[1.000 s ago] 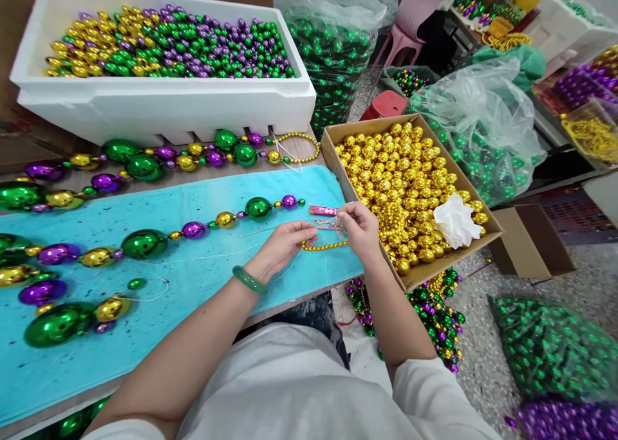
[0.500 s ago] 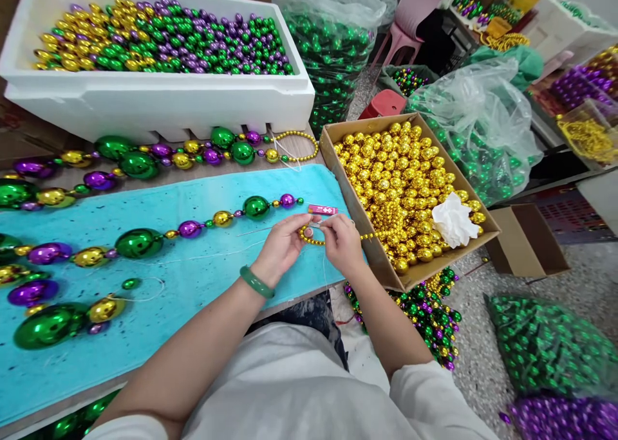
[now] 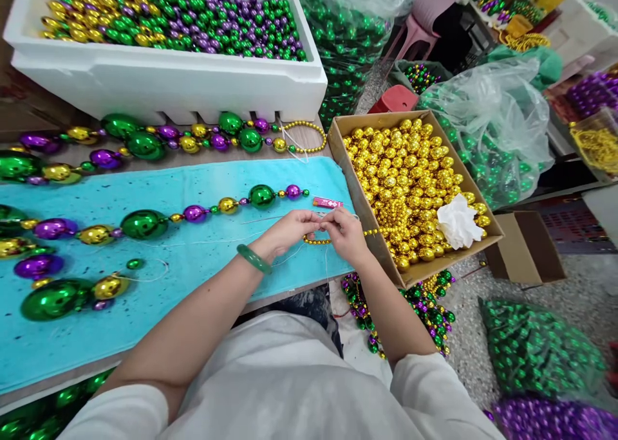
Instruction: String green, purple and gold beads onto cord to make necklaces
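Observation:
My left hand [image 3: 288, 229], with a green bangle at the wrist, has its fingertips pinched together against those of my right hand [image 3: 346, 235]. Between them a string of small gold beads [image 3: 316, 240] sags in a short loop and runs on rightward into the cardboard box. A thin needle-like line [image 3: 258, 220] points out left from my left hand; its far end is hidden by the fingers. Pale thread trails below both hands. Just beyond the fingertips lies a pink lighter-like stick [image 3: 328, 202]. Left of it stretches a strand of green, purple and gold beads [image 3: 194, 213].
The cardboard box [image 3: 487, 239] of gold beads stands at the right with crumpled white tissue [image 3: 459, 221] on top. Behind the blue cloth [image 3: 193, 285] is a white foam box [image 3: 168, 80] of mixed beads. More strands lie left; bags of green beads [image 3: 541, 347] sit on the floor.
My hands have come closer together, fingertips now meeting around the gold bead string. The whole view has shifted slightly, with the table strands appearing a bit higher and further right.

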